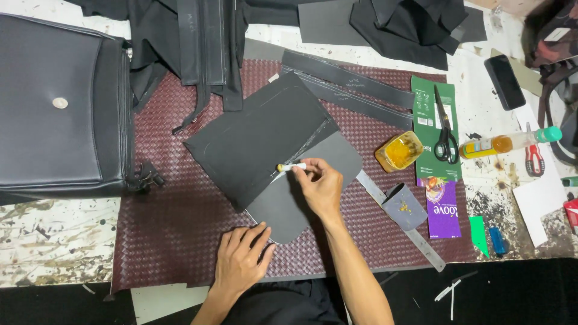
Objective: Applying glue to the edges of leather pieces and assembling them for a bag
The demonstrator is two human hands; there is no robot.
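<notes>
Right hand (320, 183) pinched shut around a small white glue brush (291, 167), yellow tip laid on the seam where a black panel (259, 135) overlaps a grey rounded flap (283, 207). Left hand (241, 259) spread flat and open, fingertips just touching the flap's lower edge, pinning it to the woven maroon mat (174, 229). Both pieces directly under and between the hands, the black one running up and away from the right hand's knuckles.

Probably light sheet material, thin and bendy rather than stiff, lying flat without curl; likely to slide on the mat unless pressed, so best held by palm pressure near the edge, well away from the wet line. Brush slim and light, a fingertip pinch near the head looks right.

Just beyond the right hand: an open jar of yellow glue (398, 151), a steel ruler (415, 235) with a small grey scrap (404, 206) on it. Further out, scissors (445, 135) on a green card. Far off the left hand, a dark bag (60, 108).

Hard to tell how much glue sits on the seam; brush bristles too small to make out. Flap's upper part hidden under the black panel, bag cut off at the picture's edge.
</notes>
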